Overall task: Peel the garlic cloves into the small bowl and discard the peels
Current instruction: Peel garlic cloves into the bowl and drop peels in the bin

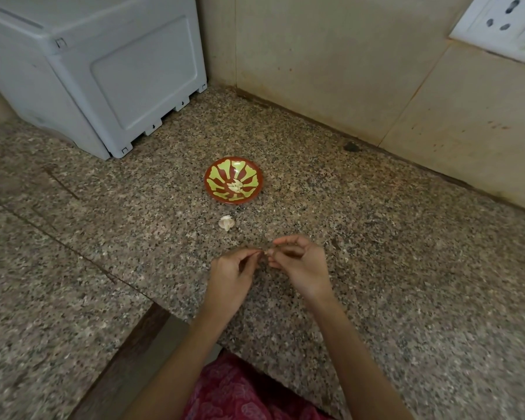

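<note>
A small red bowl with a green leaf pattern (215, 174) stands on the granite counter, and several peeled pale cloves (235, 187) lie in its middle. In front of it lies a white piece of garlic bulb (226, 222). Nearer to me, my left hand (229, 275) and my right hand (297, 265) meet fingertip to fingertip above the counter. Between them they pinch a small pale garlic clove (268, 252), mostly hidden by the fingers.
A grey plastic appliance (97, 71) stands at the back left of the speckled granite counter (406, 268). Beige tiled walls close off the back and right, with a white wall socket (503, 22) at top right. The counter's edge runs just in front of my body.
</note>
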